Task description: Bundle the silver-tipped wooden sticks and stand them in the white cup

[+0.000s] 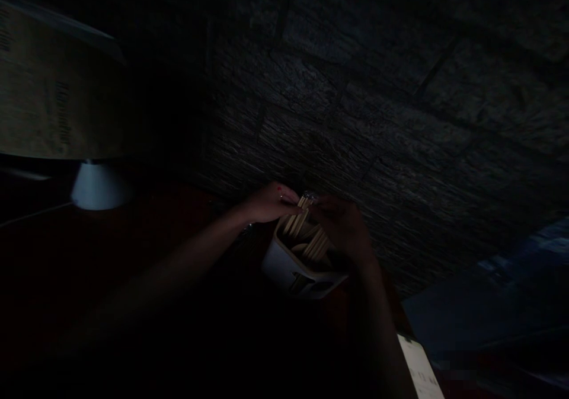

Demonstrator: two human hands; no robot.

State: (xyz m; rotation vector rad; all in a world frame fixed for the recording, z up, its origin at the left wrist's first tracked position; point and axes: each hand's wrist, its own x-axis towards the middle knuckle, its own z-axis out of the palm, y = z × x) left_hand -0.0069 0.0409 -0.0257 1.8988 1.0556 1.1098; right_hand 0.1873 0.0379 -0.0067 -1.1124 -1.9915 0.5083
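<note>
A white box-like container (287, 265) with rounded corners and a dark mark on its front stands tilted in my view, mid-frame. Several thin pale sticks (316, 245), wood-like, rise out of it in two groups. My left hand (273, 202) reaches over the far left rim, its fingers closed on the tops of the rear sticks. From the right, my right hand (344, 224) bends over the rim with its fingertips at the same tops; shadow hides most of its fingers. A small shiny thing (310, 195) glints between the hands, too dark to name.
Behind the container rises a rough stone-block wall (306, 120). At left stands a lamp with a printed shade (57, 91) and a white cone base (98, 187). A lit phone (420, 366) lies by my right forearm. The dark reddish tabletop (146, 245) is barely lit.
</note>
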